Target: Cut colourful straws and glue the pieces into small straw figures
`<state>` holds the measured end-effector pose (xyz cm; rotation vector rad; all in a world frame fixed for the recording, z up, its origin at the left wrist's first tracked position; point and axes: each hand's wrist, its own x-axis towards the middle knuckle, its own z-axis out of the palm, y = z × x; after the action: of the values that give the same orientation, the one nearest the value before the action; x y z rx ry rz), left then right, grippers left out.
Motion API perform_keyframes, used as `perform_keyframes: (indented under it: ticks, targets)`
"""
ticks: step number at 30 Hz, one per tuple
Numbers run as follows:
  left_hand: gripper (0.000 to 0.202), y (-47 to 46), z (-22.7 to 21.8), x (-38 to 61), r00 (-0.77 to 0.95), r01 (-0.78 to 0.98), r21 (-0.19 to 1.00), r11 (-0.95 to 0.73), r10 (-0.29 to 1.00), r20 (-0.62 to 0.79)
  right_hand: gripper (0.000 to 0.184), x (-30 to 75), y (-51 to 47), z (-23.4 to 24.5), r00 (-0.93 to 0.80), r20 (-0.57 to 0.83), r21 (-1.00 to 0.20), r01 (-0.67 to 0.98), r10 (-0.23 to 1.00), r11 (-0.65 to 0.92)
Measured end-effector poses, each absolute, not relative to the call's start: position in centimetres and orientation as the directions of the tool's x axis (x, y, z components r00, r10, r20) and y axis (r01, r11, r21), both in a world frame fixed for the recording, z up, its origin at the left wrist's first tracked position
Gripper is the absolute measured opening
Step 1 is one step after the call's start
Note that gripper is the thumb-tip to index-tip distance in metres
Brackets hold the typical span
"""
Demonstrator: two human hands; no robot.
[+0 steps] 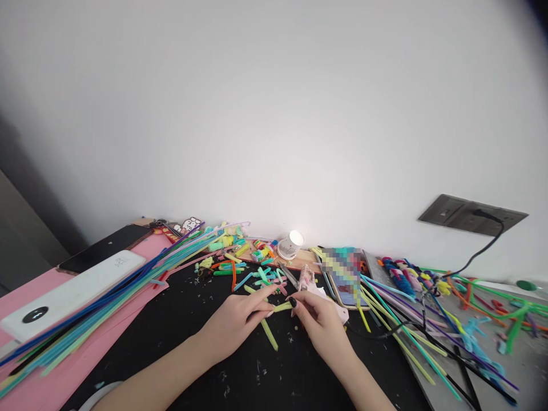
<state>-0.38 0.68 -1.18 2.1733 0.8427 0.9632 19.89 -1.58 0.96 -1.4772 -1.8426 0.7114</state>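
Note:
A short pale yellow-green pipe cleaner is stretched between my two hands, just above the black mat. My left hand pinches its left end, with the index finger reaching out above it. The fingertips of my right hand are closed on its other end. Beneath my left fingers, a second yellow-green pipe cleaner slants across the mat. A pink hot glue gun lies right behind my right hand, which partly hides it.
Cut pipe cleaner pieces and a paper cup stand toward the wall. Long pipe cleaners lie at left beside a white case. A phone and more long stems are at right; a black cable runs to the wall socket.

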Motion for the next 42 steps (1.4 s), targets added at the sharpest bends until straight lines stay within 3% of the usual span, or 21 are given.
perform_keyframes:
  ticks: [8,18,37,42]
  targets:
    - [0.048,0.7,-1.0,-0.3,0.511,0.292,0.754,-0.588,0.762,0.397,0.024,20.0,-1.5,0.5,-0.149,0.133,-0.829,0.525,0.980,0.192]
    - [0.044,0.6,-0.9,-0.3,0.488,0.269,0.821,-0.504,0.806,0.334,0.022,20.3,-1.5,0.8,-0.186,0.245,-0.743,0.595,0.952,0.307]
    - [0.028,0.5,-0.1,0.2,0.492,0.201,0.925,-0.324,0.849,0.190,0.025,20.1,-1.8,1.3,-0.232,0.299,-0.665,0.645,0.926,0.376]
    - [0.016,0.5,0.1,0.3,0.515,0.258,0.879,-0.401,0.827,0.226,0.025,20.0,-1.9,1.3,-0.235,0.302,-0.682,0.624,0.924,0.382]
